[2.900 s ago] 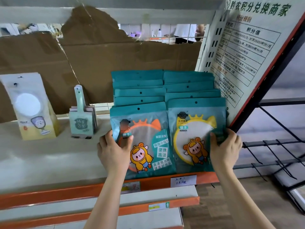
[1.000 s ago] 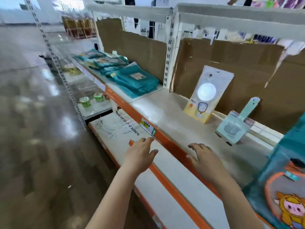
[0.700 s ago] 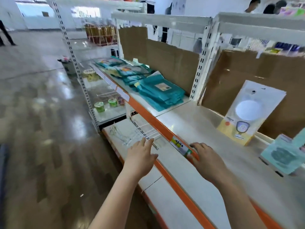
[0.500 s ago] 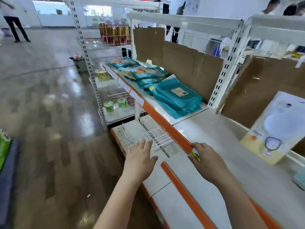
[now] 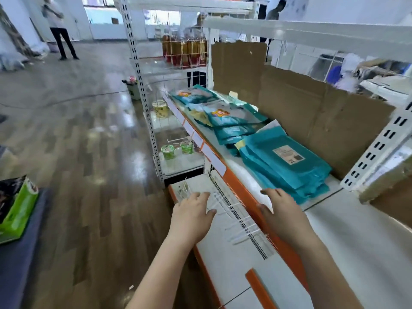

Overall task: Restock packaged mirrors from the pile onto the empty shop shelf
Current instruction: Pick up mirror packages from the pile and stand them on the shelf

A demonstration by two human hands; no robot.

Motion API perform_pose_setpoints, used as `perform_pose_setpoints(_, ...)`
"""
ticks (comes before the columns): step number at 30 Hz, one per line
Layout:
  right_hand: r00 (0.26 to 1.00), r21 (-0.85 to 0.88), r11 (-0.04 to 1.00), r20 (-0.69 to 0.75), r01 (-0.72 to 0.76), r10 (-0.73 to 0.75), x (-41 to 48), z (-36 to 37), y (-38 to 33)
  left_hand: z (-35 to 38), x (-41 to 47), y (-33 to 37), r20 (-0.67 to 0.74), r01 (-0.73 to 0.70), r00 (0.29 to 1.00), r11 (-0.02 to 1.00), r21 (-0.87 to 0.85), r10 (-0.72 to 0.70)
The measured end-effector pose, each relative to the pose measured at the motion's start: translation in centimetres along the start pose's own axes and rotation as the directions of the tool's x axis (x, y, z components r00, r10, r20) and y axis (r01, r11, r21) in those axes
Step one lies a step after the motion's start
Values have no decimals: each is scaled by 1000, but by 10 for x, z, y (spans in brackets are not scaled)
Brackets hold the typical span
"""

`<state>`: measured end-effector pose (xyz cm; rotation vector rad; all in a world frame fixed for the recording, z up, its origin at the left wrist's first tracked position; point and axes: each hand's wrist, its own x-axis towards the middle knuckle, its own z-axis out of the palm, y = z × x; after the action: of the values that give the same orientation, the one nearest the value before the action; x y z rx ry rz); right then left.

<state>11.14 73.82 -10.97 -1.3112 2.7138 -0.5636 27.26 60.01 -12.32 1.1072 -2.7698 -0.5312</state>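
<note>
A pile of teal packaged mirrors [image 5: 283, 161] lies flat on the white shelf [image 5: 240, 175], with more teal packets [image 5: 225, 117] strewn behind it toward the far end. My right hand [image 5: 281, 210] hovers open over the shelf's orange front edge, just in front of the pile and apart from it. My left hand [image 5: 194, 210] is open too, held over the lower shelf [image 5: 223, 253] with nothing in it. Bare white shelf board [image 5: 356, 241] stretches to the right.
Brown cardboard [image 5: 301, 108] backs the shelf and a white perforated upright [image 5: 376, 148] divides the bays. Wire hooks [image 5: 236, 219] lie on the lower shelf. Green cups [image 5: 176, 149] sit on a low shelf. A green carton [image 5: 19, 210] is at left. A person [image 5: 59, 27] stands far off.
My view has swung left from the stocked upright mirror packets along the shelf to the flat teal pile. Both hands let go of those packets and now reach forward, holding nothing.
</note>
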Motion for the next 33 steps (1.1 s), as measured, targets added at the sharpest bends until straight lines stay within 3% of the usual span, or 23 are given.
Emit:
perform_pose_setpoints(11,996,-22,996,-34,-83,82,107,0,7,-15,123,-2,-5,-91,996,995,-39,91)
perform_pose_setpoints(18,963,-40,967,-104,-253,248,151,5,3,-25,206,2,-34,-274,962,954,-120,271)
perform_pose_setpoints(23,892,-49,902,-183,-429,414,163,9,-2,-32,264,10,37,-459,884,881,-115,466)
perform_pose_setpoints(28,775,-56,789,-239,-612,585,162,8,-14,-31,295,22,74,-622,771,773,-130,633)
perform_pose_setpoints(33,700,-62,720,-305,-691,645,157,10,-20,-28,312,33,71,-672,719,717,-185,691)
